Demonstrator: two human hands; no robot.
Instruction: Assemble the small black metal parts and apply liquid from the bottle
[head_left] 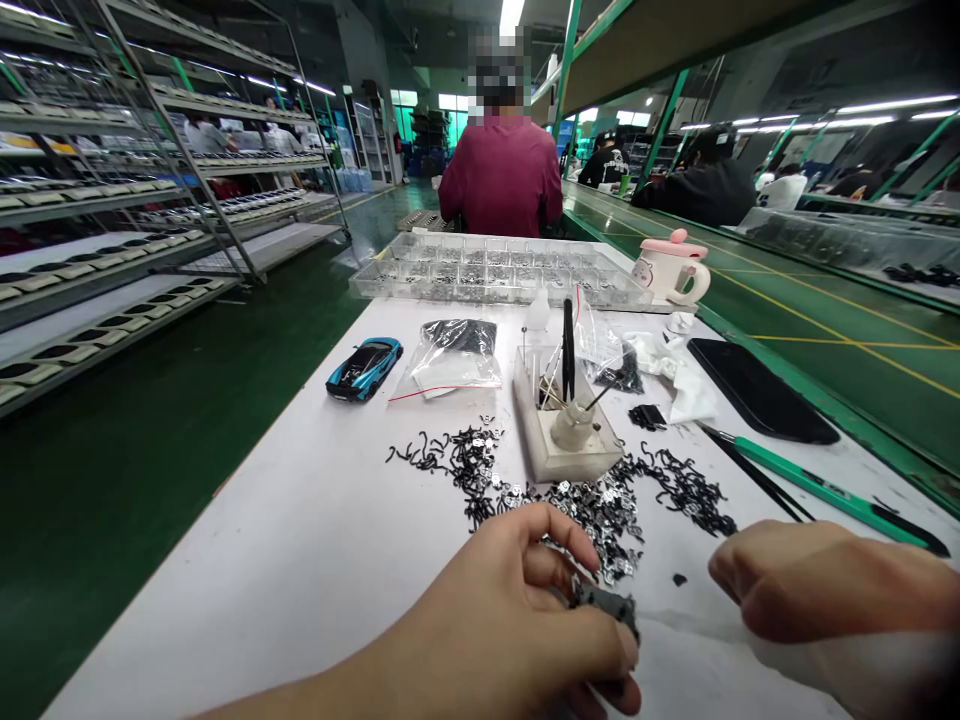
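Note:
My left hand is closed on a small dark grey plastic part, pinched between thumb and fingers low over the white table. To the right is my right hand, its fingers curled inward; whatever they may hold is hidden. Just beyond my left hand lies a spread of tiny black and silvery metal pieces. More small curved black pieces lie in front of my right hand. A pair of black tweezers and a green-handled tool rest behind that hand.
A white holder carries a small bottle and upright black tweezers. Behind it stand a clear compartment box and a pink-lidded mug. A blue toy car, a plastic bag of parts and a black phone lie around. A person sits ahead.

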